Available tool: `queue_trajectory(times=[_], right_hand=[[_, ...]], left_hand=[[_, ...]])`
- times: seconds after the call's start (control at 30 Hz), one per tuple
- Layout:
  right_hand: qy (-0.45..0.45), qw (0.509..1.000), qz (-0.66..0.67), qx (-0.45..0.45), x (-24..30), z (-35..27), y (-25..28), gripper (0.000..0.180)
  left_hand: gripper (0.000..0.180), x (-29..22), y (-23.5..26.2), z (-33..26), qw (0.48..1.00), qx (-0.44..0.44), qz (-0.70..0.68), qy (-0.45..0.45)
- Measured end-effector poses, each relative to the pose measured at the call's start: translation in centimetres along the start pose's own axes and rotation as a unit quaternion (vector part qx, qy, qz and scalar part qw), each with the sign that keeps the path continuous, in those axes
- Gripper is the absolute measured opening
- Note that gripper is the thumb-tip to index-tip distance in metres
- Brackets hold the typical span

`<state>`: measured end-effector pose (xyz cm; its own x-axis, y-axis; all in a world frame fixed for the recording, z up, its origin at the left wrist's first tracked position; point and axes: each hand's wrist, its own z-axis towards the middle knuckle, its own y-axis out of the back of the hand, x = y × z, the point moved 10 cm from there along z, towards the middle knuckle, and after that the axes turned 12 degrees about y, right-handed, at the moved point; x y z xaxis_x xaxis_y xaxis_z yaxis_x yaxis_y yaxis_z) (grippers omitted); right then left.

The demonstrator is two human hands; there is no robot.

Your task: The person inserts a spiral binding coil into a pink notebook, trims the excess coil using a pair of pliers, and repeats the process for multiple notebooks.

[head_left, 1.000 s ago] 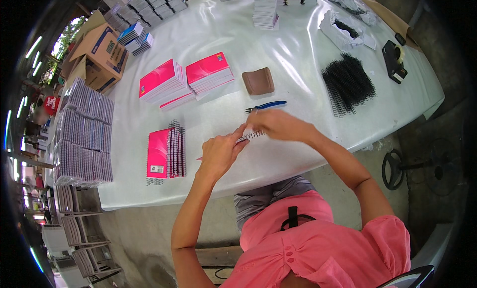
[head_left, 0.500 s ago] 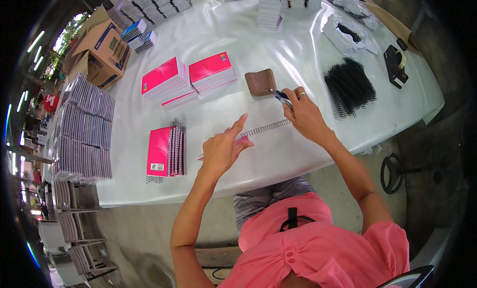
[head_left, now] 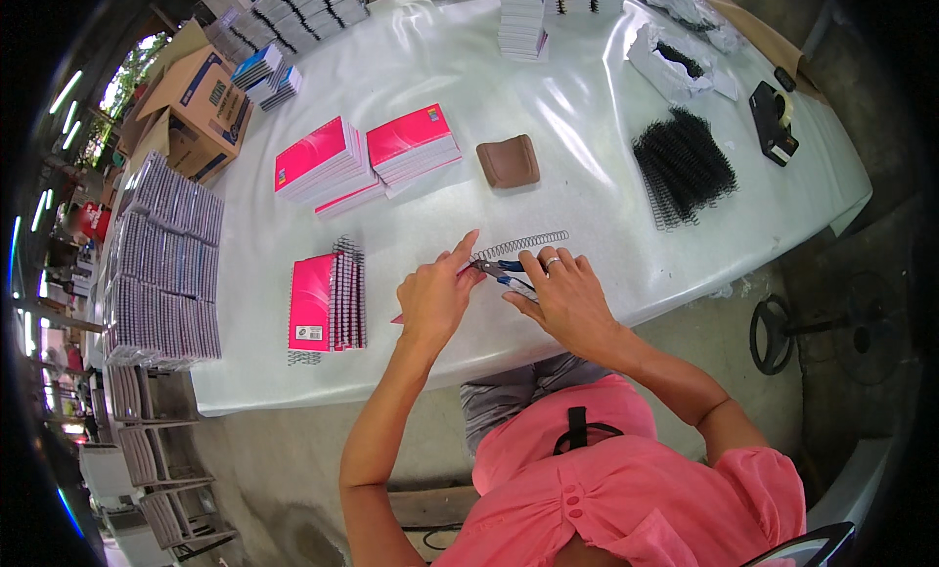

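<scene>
The left hand (head_left: 430,298) is closed on a pink notebook (head_left: 397,319), with its pointing finger sticking out. Most of the notebook is hidden under this hand, so only small pink bits peek out. It is near the front of the white table (head_left: 587,205), to the right of a row of pink spiral notebooks (head_left: 313,298).

A thin wire coil (head_left: 528,243) runs from the notebook's edge, and its loose end sticks out to the right.

The right hand (head_left: 570,298) is wrapped around the blue handles of some pliers (head_left: 516,285). A ring (head_left: 553,261) is on one finger. The tip of the pliers is right by the left hand, at the notebook end of the coil. I cannot tell if the tip is pinching the wire.

Farther back sit two piles of pink notebooks (head_left: 416,141), side by side. To their right is a brown square pad (head_left: 509,163) with round corners. A big heap of black coils (head_left: 685,166) lies over on the right, near a black tape dispenser (head_left: 775,125).
</scene>
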<state>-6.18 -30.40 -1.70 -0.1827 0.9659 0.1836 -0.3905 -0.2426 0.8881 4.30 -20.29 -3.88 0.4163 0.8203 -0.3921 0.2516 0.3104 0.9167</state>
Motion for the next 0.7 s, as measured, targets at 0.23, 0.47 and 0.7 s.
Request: queue_trajectory(times=[0.23,0.47,0.7], right_hand=[[0.008,1.000,0.004,-0.016,0.7,0.4,-0.5,0.042],[-0.105,0.989,0.078,-0.064,-5.2,-0.2,1.5,0.033],[-0.072,0.976,-0.195,0.070,-16.2,1.0,0.8,0.040]], left_hand=[[0.052,-0.1,0.3,-0.1,1.000,-0.019,0.001,0.003],[0.047,-0.4,0.1,-0.2,1.000,0.021,0.021,-0.009],[0.050,-2.3,0.5,-2.0,0.992,0.003,0.015,-0.123]])
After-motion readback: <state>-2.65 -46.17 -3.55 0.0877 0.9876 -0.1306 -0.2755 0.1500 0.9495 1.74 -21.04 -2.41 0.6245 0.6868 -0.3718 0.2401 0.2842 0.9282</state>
